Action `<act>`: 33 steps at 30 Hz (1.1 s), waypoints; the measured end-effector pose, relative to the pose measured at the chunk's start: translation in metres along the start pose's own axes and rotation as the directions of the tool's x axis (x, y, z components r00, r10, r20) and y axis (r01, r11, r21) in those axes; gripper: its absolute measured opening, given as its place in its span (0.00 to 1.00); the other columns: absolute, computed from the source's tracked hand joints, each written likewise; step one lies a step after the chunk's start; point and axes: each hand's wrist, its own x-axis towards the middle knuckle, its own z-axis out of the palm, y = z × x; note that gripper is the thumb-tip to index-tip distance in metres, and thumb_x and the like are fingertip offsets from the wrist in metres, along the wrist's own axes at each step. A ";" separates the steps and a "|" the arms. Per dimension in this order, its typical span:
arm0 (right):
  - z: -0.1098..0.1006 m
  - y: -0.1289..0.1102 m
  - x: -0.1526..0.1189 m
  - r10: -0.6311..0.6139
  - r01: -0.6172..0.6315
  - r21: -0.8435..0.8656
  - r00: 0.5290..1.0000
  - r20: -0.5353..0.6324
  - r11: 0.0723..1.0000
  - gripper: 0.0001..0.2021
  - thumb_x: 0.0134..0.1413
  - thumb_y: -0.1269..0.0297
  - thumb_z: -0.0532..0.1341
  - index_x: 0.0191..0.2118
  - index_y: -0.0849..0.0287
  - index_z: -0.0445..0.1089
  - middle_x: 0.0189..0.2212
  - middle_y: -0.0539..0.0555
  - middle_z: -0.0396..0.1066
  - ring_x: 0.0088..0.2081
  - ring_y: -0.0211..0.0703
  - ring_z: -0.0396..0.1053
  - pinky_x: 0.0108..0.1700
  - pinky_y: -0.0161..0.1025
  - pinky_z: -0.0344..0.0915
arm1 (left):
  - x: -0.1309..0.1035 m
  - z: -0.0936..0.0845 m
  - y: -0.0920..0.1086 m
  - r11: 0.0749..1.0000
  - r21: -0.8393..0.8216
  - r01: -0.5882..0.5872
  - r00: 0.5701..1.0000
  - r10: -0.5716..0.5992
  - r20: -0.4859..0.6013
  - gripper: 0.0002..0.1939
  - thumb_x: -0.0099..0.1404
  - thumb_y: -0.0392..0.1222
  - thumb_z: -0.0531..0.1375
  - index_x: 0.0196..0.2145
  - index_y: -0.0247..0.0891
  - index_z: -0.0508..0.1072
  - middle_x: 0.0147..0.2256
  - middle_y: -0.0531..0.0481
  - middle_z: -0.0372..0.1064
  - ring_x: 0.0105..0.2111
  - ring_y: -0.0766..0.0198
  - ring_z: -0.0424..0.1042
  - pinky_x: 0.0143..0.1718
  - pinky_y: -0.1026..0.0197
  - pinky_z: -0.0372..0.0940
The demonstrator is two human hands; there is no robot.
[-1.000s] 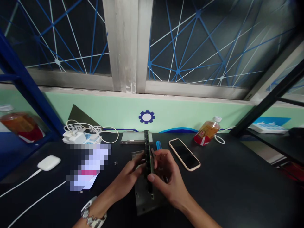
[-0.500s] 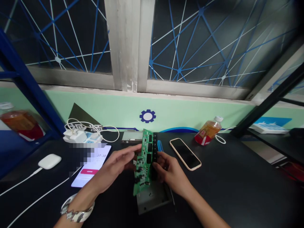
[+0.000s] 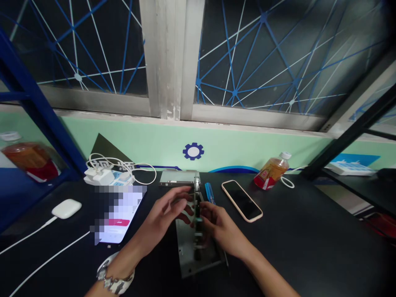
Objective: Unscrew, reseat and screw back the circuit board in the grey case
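A circuit board stands edge-on to me, blurred by motion, above a grey metal plate on the black desk. My right hand grips the board from its right side between thumb and fingers. On the other side, my left hand has its fingers apart and slightly bent, close to the board's left face; whether the fingertips touch it I cannot tell. Behind my right hand lies a blue-handled screwdriver, its shaft partly hidden. A second metal cover rests behind the board.
On the right are a phone in a pale case and a drink bottle. To the left lie a lit phone, a white earphone case, white cables and a power strip. Shelf frames stand at both sides.
The circuit board has turned from showing its green component face to edge-on. My left hand has shifted slightly right, with its fingers more bent and spread. My right hand keeps its grip.
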 end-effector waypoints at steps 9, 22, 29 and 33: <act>-0.002 -0.001 -0.003 -0.193 -0.024 -0.693 0.953 -0.234 0.721 0.08 0.56 0.62 0.60 0.29 0.56 0.61 0.18 0.45 0.60 0.20 0.35 0.55 0.24 0.34 0.48 | 0.012 -0.020 -0.020 0.949 0.278 0.148 0.982 -0.107 -0.156 0.30 0.65 0.51 0.61 0.60 0.41 0.58 0.37 0.48 0.73 0.35 0.58 0.70 0.31 0.61 0.64; 0.004 0.002 -0.003 -0.160 -0.240 -0.954 0.950 -0.269 0.179 0.12 0.55 0.55 0.58 0.27 0.56 0.70 0.23 0.55 0.75 0.25 0.46 0.72 0.27 0.39 0.40 | 0.015 -0.023 -0.047 0.721 0.691 0.059 0.986 0.067 -0.153 0.19 0.66 0.49 0.57 0.51 0.39 0.65 0.24 0.55 0.65 0.25 0.61 0.67 0.29 0.61 0.59; 0.003 0.002 -0.002 -0.123 -0.239 -0.962 0.959 -0.255 0.132 0.12 0.55 0.54 0.58 0.29 0.56 0.71 0.25 0.55 0.77 0.28 0.48 0.74 0.27 0.39 0.42 | 0.018 -0.025 -0.050 0.498 0.867 0.032 0.976 0.173 -0.135 0.17 0.65 0.46 0.57 0.49 0.38 0.69 0.31 0.50 0.67 0.31 0.59 0.69 0.32 0.59 0.59; 0.003 0.003 -0.002 -0.130 -0.212 -0.972 0.966 -0.225 0.105 0.11 0.56 0.56 0.58 0.29 0.55 0.71 0.25 0.54 0.77 0.27 0.48 0.75 0.27 0.39 0.41 | 0.017 -0.026 -0.053 0.467 0.884 0.009 0.973 0.199 -0.115 0.16 0.65 0.46 0.56 0.49 0.38 0.69 0.33 0.48 0.67 0.34 0.58 0.68 0.34 0.58 0.60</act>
